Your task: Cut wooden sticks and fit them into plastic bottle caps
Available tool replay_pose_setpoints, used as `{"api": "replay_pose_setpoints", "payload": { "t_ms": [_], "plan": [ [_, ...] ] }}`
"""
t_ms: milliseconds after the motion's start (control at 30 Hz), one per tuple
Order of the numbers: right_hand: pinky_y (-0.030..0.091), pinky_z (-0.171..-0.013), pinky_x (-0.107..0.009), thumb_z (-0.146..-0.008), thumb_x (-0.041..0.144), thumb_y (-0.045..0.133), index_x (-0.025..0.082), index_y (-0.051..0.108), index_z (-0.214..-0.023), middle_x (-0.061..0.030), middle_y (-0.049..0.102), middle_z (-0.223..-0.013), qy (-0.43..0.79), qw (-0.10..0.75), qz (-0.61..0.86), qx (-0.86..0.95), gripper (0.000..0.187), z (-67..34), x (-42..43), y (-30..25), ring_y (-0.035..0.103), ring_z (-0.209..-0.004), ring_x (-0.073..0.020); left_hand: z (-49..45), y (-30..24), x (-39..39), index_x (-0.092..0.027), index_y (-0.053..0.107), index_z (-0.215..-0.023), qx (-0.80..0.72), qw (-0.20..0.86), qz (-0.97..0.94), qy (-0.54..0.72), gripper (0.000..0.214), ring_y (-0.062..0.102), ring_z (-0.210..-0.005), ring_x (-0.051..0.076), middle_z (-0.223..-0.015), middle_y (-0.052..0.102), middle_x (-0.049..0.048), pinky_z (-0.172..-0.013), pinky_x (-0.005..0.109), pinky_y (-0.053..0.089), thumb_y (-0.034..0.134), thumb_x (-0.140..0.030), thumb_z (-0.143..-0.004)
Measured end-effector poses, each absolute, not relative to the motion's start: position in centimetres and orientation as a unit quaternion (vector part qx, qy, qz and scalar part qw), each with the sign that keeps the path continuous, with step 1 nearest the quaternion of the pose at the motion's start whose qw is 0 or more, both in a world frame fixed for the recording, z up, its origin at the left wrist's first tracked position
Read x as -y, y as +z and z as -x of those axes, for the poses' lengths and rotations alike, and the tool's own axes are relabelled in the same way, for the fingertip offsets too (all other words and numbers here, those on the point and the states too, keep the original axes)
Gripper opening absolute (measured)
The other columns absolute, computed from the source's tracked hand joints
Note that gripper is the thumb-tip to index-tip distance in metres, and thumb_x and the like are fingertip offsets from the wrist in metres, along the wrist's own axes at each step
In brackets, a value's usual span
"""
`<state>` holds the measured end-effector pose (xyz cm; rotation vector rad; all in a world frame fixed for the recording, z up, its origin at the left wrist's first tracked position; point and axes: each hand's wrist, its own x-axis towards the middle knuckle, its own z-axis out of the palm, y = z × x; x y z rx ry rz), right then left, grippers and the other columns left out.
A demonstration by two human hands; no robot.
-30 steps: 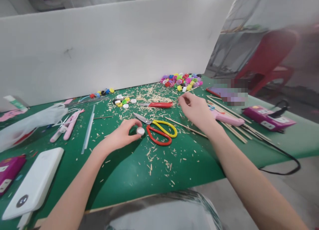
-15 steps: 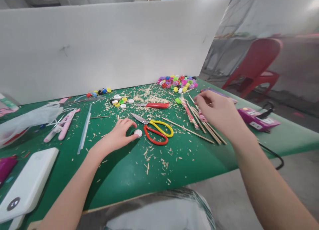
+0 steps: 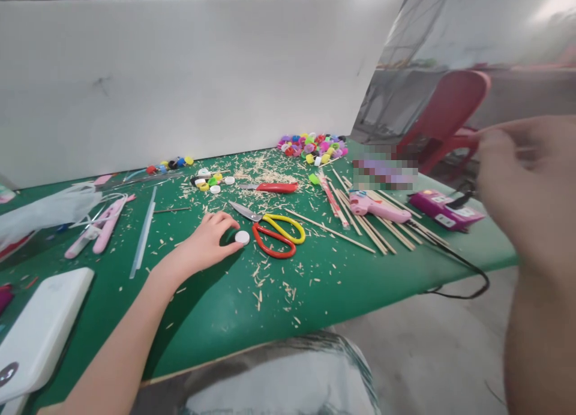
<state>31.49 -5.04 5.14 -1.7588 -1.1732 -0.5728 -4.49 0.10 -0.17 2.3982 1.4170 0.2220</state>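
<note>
My left hand [image 3: 209, 235] rests low over the green table, its thumb and forefinger curled about a round white bottle cap [image 3: 242, 238] at the fingertips. Beside that cap lie scissors [image 3: 279, 236] with one red and one yellow handle, blades toward the upper left. At the right edge my right hand [image 3: 531, 181] is raised, blurred, with thumb and forefinger brought together; anything between them is too small to make out. A pink glue gun [image 3: 378, 208] lies across thin wooden sticks [image 3: 366, 223], left of this hand.
A red-handled knife [image 3: 276, 188] lies among wood shavings. Coloured caps [image 3: 315, 148] are heaped by the white board [image 3: 202, 79]. A white power bank [image 3: 45, 331], clear sticks [image 3: 144, 232] and a plastic bag [image 3: 49, 214] are on the left. A purple box [image 3: 445, 210] and black cord [image 3: 472, 277] are right.
My right hand has moved away from the glue gun, rightward and closer to the camera, uncovering the gun and sticks. My left hand stays at the white cap. The view has shifted slightly right.
</note>
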Motion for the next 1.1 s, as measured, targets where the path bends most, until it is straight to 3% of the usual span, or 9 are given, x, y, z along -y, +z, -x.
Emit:
{"api": "replay_pose_setpoints", "payload": {
  "t_ms": [167,333,467,567,633,700,800,933,1100],
  "plan": [
    [0.042,-0.091,-0.048,-0.077,0.028,0.044,0.023,0.058,-0.072,-0.0110,0.062,-0.082,-0.198,0.454,0.708,0.504,0.016,-31.4,5.0,3.8,0.059,-0.091,-0.0254,4.9,-0.3,-0.1,-0.020,0.055,-0.112,-0.521,0.160,-0.831,0.107,0.041,0.040,-0.119,0.025,-0.124,0.051,0.0086,-0.102,0.043,0.036,0.047,-0.050,-0.086],
    [0.041,-0.088,-0.051,-0.074,0.035,0.044,0.025,0.053,-0.069,-0.0101,0.060,-0.080,-0.144,0.457,0.688,0.544,0.014,-30.3,3.8,2.0,0.056,-0.081,-0.0253,5.5,-0.7,-0.5,-0.018,0.058,-0.100,-0.527,0.111,-0.832,0.135,0.023,0.046,-0.112,0.023,-0.111,0.058,0.0080,-0.097,0.038,0.039,0.044,-0.034,-0.089],
    [0.043,-0.083,-0.048,-0.072,0.038,0.044,0.026,0.054,-0.068,-0.0104,0.062,-0.083,-0.109,0.458,0.674,0.569,0.015,-29.4,3.3,1.0,0.056,-0.082,-0.0255,5.8,-0.1,-0.6,-0.019,0.057,-0.083,-0.578,0.097,-0.790,0.182,0.020,0.057,-0.085,0.020,-0.086,0.063,0.0058,-0.080,0.033,0.044,0.040,-0.028,-0.091],
    [0.043,-0.082,-0.048,-0.070,0.037,0.045,0.026,0.056,-0.067,-0.0101,0.062,-0.084,-0.078,0.454,0.677,0.575,0.015,-28.9,3.2,0.6,0.056,-0.080,-0.0248,6.3,0.7,-0.7,-0.019,0.057,-0.091,-0.677,0.072,-0.701,0.210,0.029,0.058,-0.065,0.020,-0.069,0.061,0.0051,-0.067,0.033,0.043,0.032,-0.032,-0.094],
    [0.043,-0.081,-0.047,-0.070,0.037,0.045,0.026,0.057,-0.067,-0.0100,0.063,-0.087,-0.061,0.449,0.680,0.577,0.016,-28.5,3.2,0.5,0.057,-0.083,-0.0256,7.0,1.0,-1.1,-0.017,0.056,-0.105,-0.703,0.028,-0.667,0.246,0.030,0.060,-0.071,0.023,-0.077,0.064,0.0082,-0.070,0.036,0.045,0.029,-0.026,-0.093],
    [0.044,-0.079,-0.047,-0.071,0.037,0.044,0.026,0.058,-0.067,-0.0100,0.064,-0.089,-0.054,0.449,0.676,0.582,0.018,-28.2,3.1,0.4,0.057,-0.089,-0.0273,8.1,1.0,-1.6,-0.014,0.049,-0.121,-0.700,-0.026,-0.662,0.267,0.037,0.060,-0.092,0.026,-0.100,0.065,0.0137,-0.080,0.038,0.046,0.031,-0.014,-0.088],
    [0.043,-0.080,-0.048,-0.072,0.038,0.043,0.026,0.057,-0.067,-0.0101,0.064,-0.088,-0.051,0.457,0.659,0.596,0.019,-27.7,2.9,0.4,0.057,-0.093,-0.0286,10.1,0.2,-2.6,-0.009,0.047,-0.127,-0.699,-0.123,-0.675,0.204,0.048,0.048,-0.118,0.033,-0.125,0.054,0.0199,-0.092,0.044,0.043,0.036,-0.006,-0.080],
    [0.045,-0.079,-0.048,-0.074,0.039,0.042,0.026,0.057,-0.070,-0.0098,0.065,-0.089,-0.040,0.455,0.641,0.617,0.021,-26.5,2.6,0.3,0.057,-0.092,-0.0280,11.9,-1.5,-3.5,-0.010,0.056,-0.119,-0.712,-0.132,-0.682,0.097,0.039,0.046,-0.116,0.036,-0.123,0.054,0.0202,-0.090,0.048,0.044,0.034,-0.014,-0.087],
    [0.044,-0.083,-0.047,-0.078,0.042,0.040,0.025,0.057,-0.071,-0.0090,0.065,-0.090,-0.041,0.443,0.611,0.655,0.025,-25.0,2.2,-0.2,0.056,-0.094,-0.0271,12.3,-1.8,-3.7,-0.015,0.062,-0.102,-0.700,-0.137,-0.699,0.054,0.031,0.048,-0.109,0.032,-0.116,0.057,0.0159,-0.088,0.044,0.045,0.034,-0.021,-0.091]
  ]
}}
